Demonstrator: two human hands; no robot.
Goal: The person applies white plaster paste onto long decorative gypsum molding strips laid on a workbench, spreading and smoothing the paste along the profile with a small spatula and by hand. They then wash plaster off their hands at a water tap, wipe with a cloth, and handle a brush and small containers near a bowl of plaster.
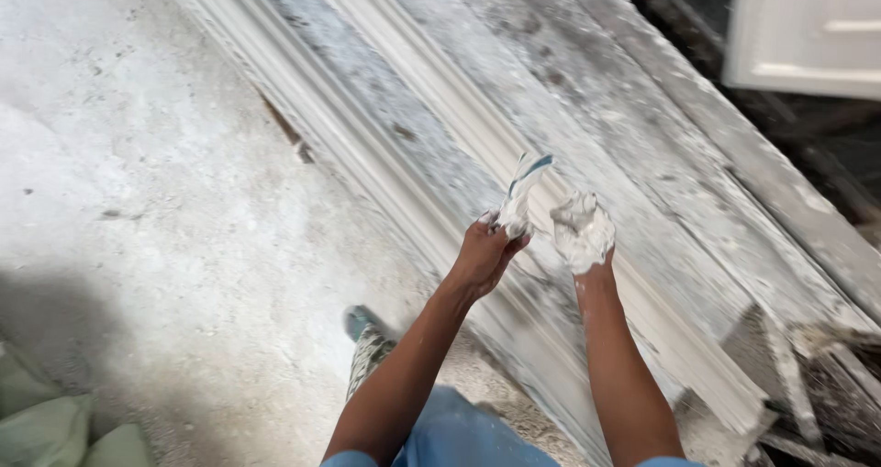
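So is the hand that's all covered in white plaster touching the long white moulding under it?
Cannot tell. In the head view the plaster-covered right hand overlaps the long white moulding, but looking from above shows neither contact nor a gap.

Lighting: bright, soft daylight; pale dusty floor [156, 155] near washed out at far left. Shadows: broad grey patch near left; dark recess far right. Sharpness: mild motion blur overall, plaster moulding [440, 109] edges soft. No strong glare.

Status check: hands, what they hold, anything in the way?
Left hand grips plaster-smeared scraper. Right hand coated in wet plaster. Both over white moulding strip. Nothing between.
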